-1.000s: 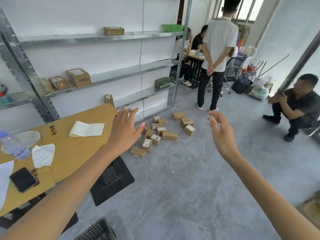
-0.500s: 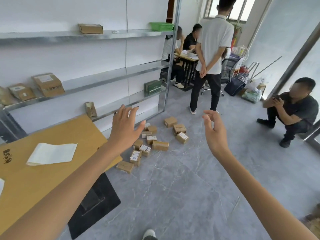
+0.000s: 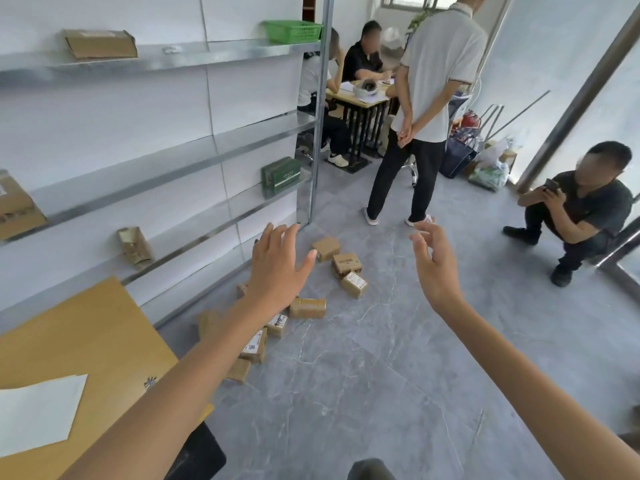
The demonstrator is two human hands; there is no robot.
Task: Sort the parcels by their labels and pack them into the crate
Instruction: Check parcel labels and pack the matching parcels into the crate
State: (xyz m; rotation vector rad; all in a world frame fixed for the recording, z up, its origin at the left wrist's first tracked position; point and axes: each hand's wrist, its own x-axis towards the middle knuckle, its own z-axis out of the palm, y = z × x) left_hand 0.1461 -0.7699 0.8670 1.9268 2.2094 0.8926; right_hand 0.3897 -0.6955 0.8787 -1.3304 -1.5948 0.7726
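Parcels (image 3: 307, 308) sit loose on the floor (image 3: 381, 375) at 12 o'clock, nearer than a second ago since we stepped in; left hand (image 3: 277, 268) and right hand (image 3: 434, 268) spread, empty, so nothing sorted yet.

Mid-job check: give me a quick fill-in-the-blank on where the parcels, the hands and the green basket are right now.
1. The small brown cardboard parcels lie scattered on the grey ____.
2. The left hand and right hand both hold ____.
3. The green plastic basket sits on the ____ shelf of the metal rack.
Missing words: floor; nothing; top.
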